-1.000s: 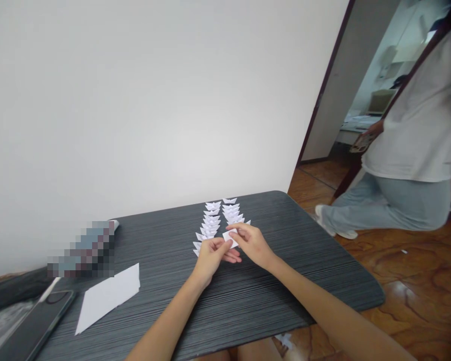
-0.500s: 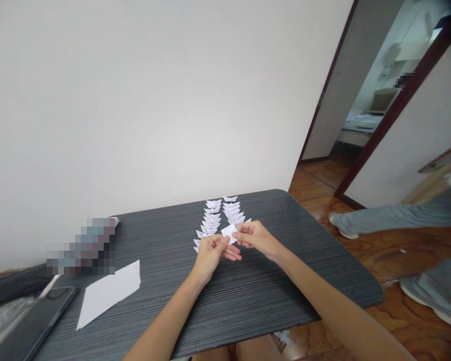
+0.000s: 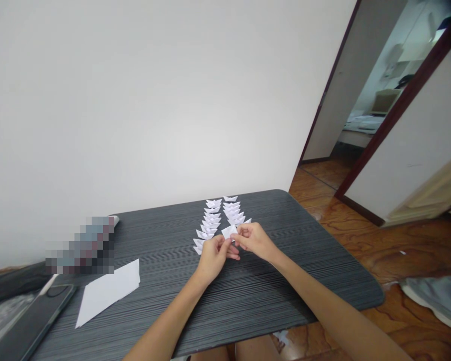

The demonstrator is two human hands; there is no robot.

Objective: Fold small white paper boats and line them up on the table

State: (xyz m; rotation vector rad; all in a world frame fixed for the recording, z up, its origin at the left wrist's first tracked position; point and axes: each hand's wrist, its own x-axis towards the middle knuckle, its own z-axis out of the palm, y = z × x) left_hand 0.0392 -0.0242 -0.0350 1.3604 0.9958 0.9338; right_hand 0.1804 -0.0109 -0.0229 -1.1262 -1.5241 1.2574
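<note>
Lying farthest left is one dark, long bundle [image 3: 13, 286], then one phone [image 3: 37, 318], dark-faced, on the near side of it. Behind them sits one item blurred into coarse squares [image 3: 92, 240] — what it is, I cannot tell. Next comes one small stack of white sheets [image 3: 110, 293], its edges slightly uneven; the number of sheets cannot be read. Two rows of white paper boats follow: the left row [image 3: 212, 217] shows at least eight, the right row [image 3: 232, 205] at least five, overlap hiding the exact count. The left hand [image 3: 212, 255] is just in front of the left row, its thumb at the lower edge of one small folded white paper [image 3: 228, 231], fingers half curled beneath; whether they grip it, I cannot tell. That paper is held up near the boats, between the two hands, and the right hand [image 3: 253, 239] pinches its right side between thumb and fingers.

All this is at one dark, streaked table [image 3: 158, 255] with rounded corners, set against one plain white wall [image 3: 154, 100]. Rightward, a grey door [image 3: 348, 85] stands by an opening onto another room. Below it spreads a glossy brown floor [image 3: 346, 225] — one trousered leg and shoe [image 3: 432, 306] show at the far right.
</note>
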